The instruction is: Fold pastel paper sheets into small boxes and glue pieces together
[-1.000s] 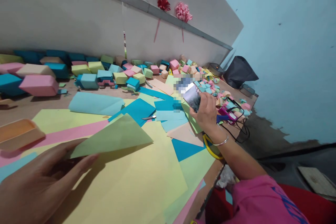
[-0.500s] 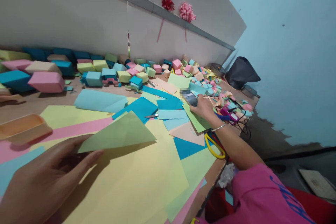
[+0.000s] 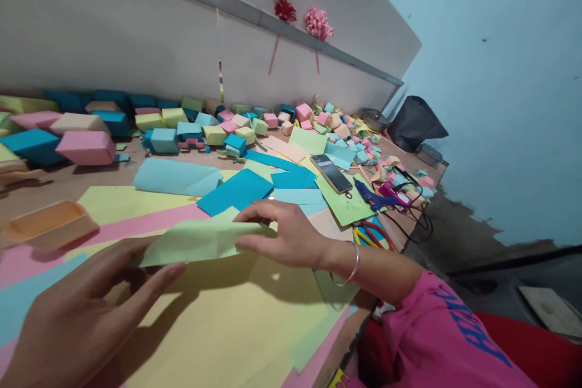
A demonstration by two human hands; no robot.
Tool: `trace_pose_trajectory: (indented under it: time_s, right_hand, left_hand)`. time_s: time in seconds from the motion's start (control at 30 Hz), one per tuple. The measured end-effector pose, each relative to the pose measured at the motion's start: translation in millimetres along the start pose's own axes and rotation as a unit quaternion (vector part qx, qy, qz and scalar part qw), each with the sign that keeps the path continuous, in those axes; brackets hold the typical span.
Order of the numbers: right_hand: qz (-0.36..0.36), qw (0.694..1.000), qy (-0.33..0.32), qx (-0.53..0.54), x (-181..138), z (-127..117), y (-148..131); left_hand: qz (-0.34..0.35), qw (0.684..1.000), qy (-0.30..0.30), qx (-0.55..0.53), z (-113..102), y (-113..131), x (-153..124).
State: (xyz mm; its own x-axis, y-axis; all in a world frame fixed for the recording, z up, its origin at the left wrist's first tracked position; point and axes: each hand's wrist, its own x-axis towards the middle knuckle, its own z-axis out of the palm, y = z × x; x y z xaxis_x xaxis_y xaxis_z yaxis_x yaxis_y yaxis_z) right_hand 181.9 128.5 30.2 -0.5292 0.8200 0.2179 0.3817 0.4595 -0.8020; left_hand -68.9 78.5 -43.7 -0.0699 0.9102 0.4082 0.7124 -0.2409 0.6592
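A piece of light green paper [image 3: 195,241] is stretched between my two hands, above large yellow sheets [image 3: 254,321]. My left hand [image 3: 86,309] pinches its left end between thumb and fingers. At the right end, my right hand [image 3: 284,236] grips the paper with thumb and fingertips, and the sheet bends between them. Left of the paper stands an open orange paper box [image 3: 52,225]. A phone [image 3: 331,173] lies on a green sheet beyond my right hand. Blue sheets [image 3: 236,192] and a rolled light blue sheet [image 3: 177,177] lie just behind the paper.
Folded paper boxes [image 3: 86,147] line the wall side, with many small ones [image 3: 341,127] heaped at the back right. A blue glue gun [image 3: 375,197] with cables lies at right, near yellow and red scissors [image 3: 373,235]. The table edge [image 3: 364,309] runs close beneath my right forearm.
My right hand has left the phone, come back toward me and taken hold of the green paper's right end. My left hand keeps its pinch. The glue gun now shows fully.
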Motion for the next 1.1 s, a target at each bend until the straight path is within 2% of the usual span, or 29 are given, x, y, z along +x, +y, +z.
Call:
trace_pose_trajectory:
  time_s: [0.07,0.13,0.2,0.3,0.37,0.53,0.6,0.67,0.77,0.87,1.0,1.1]
  right_hand:
    - [0.077,0.992,0.028,0.098,3.7,6.9,7.5]
    - [0.144,0.968,0.042,0.2,5.4,9.5,17.7]
    - [0.18,0.938,0.036,0.294,5.2,11.2,26.3]
    - [0.203,0.891,0.024,0.406,2.5,15.6,31.3]
    - [0.209,0.868,0.013,0.451,-0.3,19.2,29.6]
    - [0.212,0.833,-0.046,0.51,-8.6,26.5,24.3]
    - [0.222,0.838,-0.036,0.498,-10.5,28.1,25.5]
    - [0.234,0.855,-0.008,0.462,-11.1,28.5,27.4]
    - [0.243,0.883,0.027,0.401,-10.5,27.2,29.6]
    - [0.248,0.901,0.032,0.355,-9.7,25.7,30.9]
    - [0.246,0.907,0.029,0.341,-9.2,25.1,33.4]
    - [0.237,0.909,0.029,0.341,-9.7,24.7,34.0]
  left_hand:
    - [0.014,1.0,0.012,-0.018,-3.9,7.8,1.4]
    - [0.042,0.998,0.031,-0.039,-7.6,14.8,3.7]
    - [0.011,0.997,0.019,-0.07,-11.3,20.4,5.7]
    - [-0.134,0.981,-0.034,-0.136,-16.0,26.8,6.5]
    - [-0.19,0.967,-0.049,-0.165,-17.6,30.4,6.2]
    - [-0.188,0.951,-0.032,-0.245,-17.0,38.6,7.3]
    - [-0.213,0.939,-0.041,-0.267,-17.2,42.0,8.8]
    - [-0.236,0.934,-0.051,-0.264,-17.9,45.9,10.3]
    - [-0.251,0.936,-0.062,-0.238,-19.2,51.6,12.0]
    - [-0.246,0.942,-0.061,-0.22,-20.4,54.5,13.2]
    - [-0.245,0.934,-0.062,-0.251,-21.5,54.3,13.7]
    - [-0.241,0.925,-0.092,-0.28,-21.8,54.4,12.9]
